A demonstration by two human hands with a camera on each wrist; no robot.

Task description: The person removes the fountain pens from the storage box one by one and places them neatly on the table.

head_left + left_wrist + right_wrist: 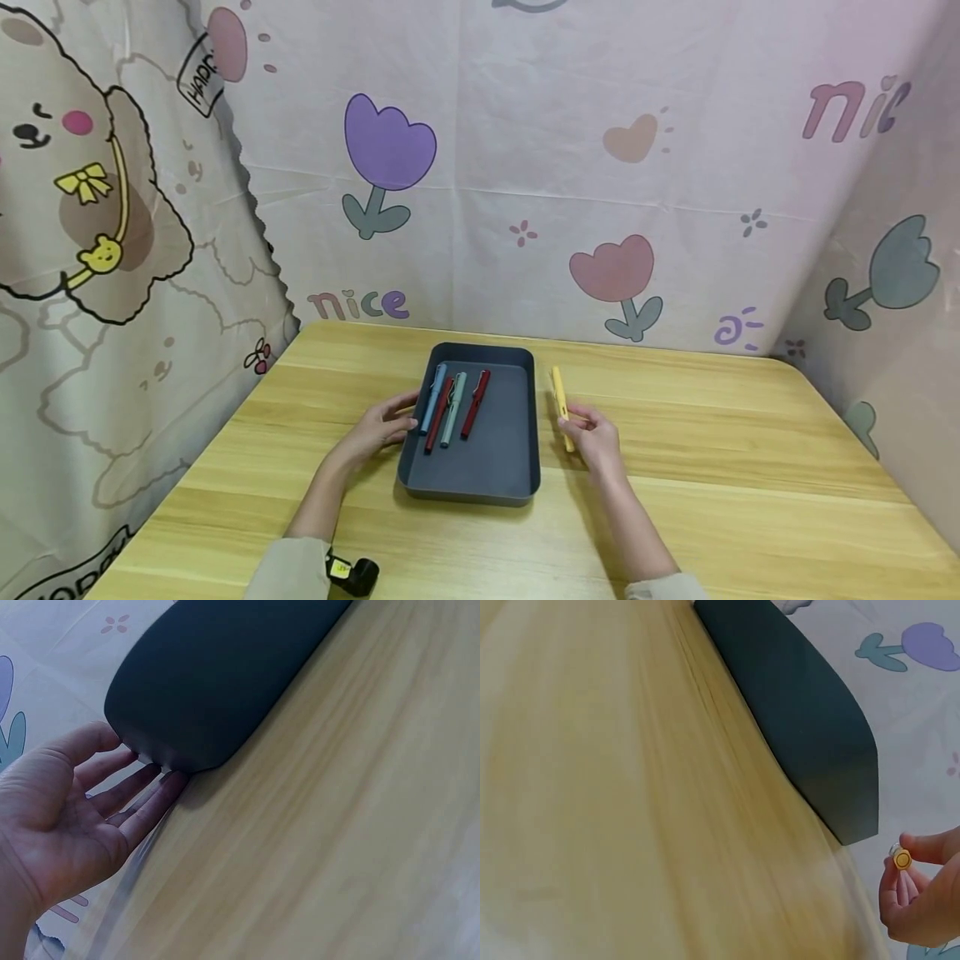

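A dark grey tray (pixel 495 467) sits on the table, with several clipped pens lying in its left half: a blue pen (pixel 433 400), a dark red pen (pixel 439 417), a pale green pen (pixel 453 410) and another red pen (pixel 476 405). Fingers extended, my left hand (pixel 380 429) touches the outside of the tray's left wall; the left wrist view shows its fingertips against that wall (pixel 202 682). To the right of the tray, my right hand (pixel 596 437) pinches a yellow pen (pixel 559 392) between thumb and fingers. The right wrist view shows the pen's round end (pixel 902 859).
The wood-grain table (pixel 712 467) extends on both sides of the tray. Printed cloth (pixel 517 125) hangs behind the table and along its left and right sides. A black device with a yellow label (pixel 352 575) is at the left wrist.
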